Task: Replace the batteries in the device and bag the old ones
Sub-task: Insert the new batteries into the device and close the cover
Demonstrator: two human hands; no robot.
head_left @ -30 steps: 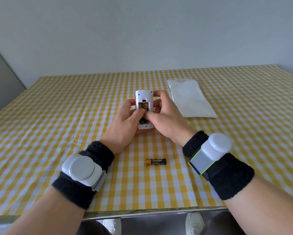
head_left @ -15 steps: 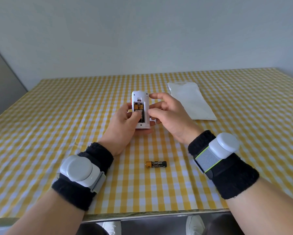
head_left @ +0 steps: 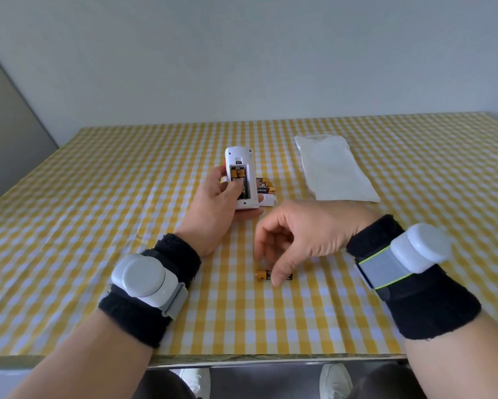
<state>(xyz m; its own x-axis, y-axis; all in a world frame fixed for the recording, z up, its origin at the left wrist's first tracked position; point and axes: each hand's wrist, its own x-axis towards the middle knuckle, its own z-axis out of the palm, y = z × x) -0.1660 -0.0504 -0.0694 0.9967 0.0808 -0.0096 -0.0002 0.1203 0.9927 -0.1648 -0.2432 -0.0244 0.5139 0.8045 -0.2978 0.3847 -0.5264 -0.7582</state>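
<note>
Fingers [head_left: 266,249] of the right hand [head_left: 305,234] curl downward, loosely parted, the thumb tip over a loose battery [head_left: 263,275] lying flat on the bench [head_left: 69,226] near its front edge; whether thumb and battery touch I cannot tell. Nothing is pinched between them. Left hand [head_left: 219,208] wraps its fingers round the white device [head_left: 240,180], holding it upright-tilted above the bench with its open back facing the camera; the thumb presses on the batteries seated in the compartment, whose orange ends show at the top. Just right of the device, partly hidden behind it, a small cluster of spare batteries [head_left: 265,185] lies on the yellow-checked cloth, beside a small white piece I cannot identify. Farther right and back rests a flat white bag [head_left: 337,171], well apart from both hands. Both wrists wear black bands with white sensor units.
</note>
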